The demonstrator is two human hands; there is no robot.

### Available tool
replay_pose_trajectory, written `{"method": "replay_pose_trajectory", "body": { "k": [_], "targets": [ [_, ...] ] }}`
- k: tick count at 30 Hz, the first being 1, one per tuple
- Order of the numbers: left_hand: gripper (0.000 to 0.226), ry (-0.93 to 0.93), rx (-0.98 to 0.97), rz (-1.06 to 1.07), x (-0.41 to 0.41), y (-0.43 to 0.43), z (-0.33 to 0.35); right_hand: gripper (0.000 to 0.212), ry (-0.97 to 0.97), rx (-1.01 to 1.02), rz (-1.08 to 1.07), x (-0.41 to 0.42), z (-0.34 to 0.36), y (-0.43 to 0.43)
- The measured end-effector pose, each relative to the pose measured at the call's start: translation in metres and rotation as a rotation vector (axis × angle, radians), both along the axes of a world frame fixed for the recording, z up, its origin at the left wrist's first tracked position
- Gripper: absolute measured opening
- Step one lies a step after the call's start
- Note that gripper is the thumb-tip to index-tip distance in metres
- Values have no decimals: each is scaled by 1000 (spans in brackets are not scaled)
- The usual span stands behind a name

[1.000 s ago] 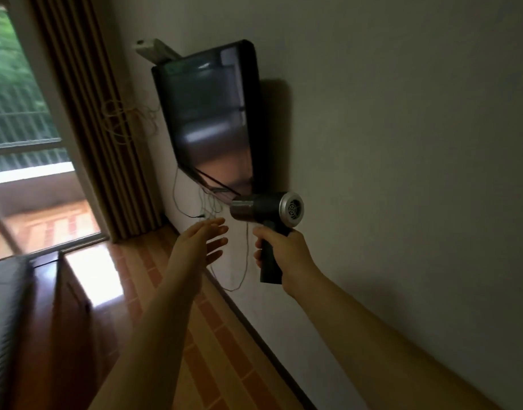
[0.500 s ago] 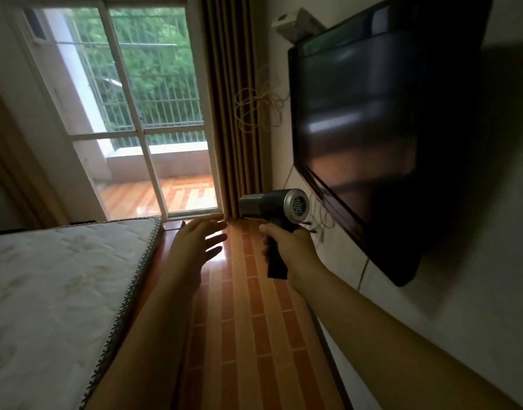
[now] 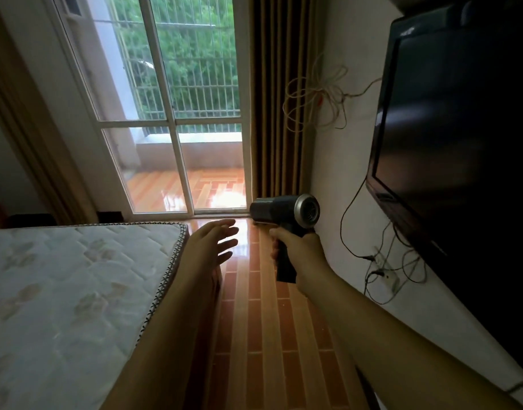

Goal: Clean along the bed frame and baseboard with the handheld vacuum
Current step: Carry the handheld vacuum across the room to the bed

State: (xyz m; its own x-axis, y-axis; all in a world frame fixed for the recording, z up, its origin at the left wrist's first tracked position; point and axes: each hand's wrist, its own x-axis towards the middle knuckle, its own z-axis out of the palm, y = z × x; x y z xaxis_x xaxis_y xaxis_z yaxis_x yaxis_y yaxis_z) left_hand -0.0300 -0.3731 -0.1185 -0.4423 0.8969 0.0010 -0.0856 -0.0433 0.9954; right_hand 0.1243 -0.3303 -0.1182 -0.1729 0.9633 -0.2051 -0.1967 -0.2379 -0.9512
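Handheld vacuum (image 3: 285,216) gripped in my right hand (image 3: 298,247), held up over the floor (image 3: 254,291).
My left hand (image 3: 208,247) hovers empty, fingers spread, between the mattress (image 3: 71,285) edge and the vacuum, nozzle facing the window (image 3: 177,113).

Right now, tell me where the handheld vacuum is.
The handheld vacuum is centre-right in the head view, gripped by the right hand, above the floor between the mattress and the wall-mounted TV.
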Motion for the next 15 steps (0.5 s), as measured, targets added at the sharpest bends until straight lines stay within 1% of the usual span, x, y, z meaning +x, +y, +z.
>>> {"method": "replay_pose_trajectory", "body": {
  "k": [7,11,13,15],
  "targets": [
    [21,-4,-64,37,-51,102,-26,21,-9,-24,19,-54,-24,111],
    [20,14,-84,126,-68,165,-43,19,-20,-33,60,-85,-45,188],
    [19,-11,-105,148,-77,195,-52,12,-18,-55,85,-101,-57,226],
    [24,-95,-130,133,-88,218,-65,6,-21,-72,103,-115,-70,255]
  ]
}}
